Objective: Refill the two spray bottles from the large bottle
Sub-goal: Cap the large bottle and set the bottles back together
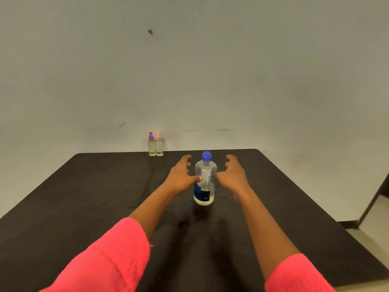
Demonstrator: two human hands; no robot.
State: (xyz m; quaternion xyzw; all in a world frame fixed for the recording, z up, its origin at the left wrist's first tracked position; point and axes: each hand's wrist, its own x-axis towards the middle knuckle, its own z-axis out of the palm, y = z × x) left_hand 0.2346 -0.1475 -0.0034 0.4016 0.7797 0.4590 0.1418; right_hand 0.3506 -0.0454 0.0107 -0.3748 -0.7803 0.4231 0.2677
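Now your left hand (181,178) and right hand (232,175) flank the large bottle (205,182), fingers spread wide, holding nothing. It stands upright mid-surface (105,197), cap up. The spray bottles (152,148) stand upright at the far edge.

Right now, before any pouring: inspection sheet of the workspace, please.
Surface: dark table.
Job's things: large bottle upright mid-table, blue cap on; purple-capped spray bottle and pink-capped spray bottle upright, side by side at the far edge.
Clutter: nothing seen.
Grippers: left hand and right hand open, either side of the large bottle, no grip.
Cables: nothing seen.
Surroundings: plain wall with a dark mark.
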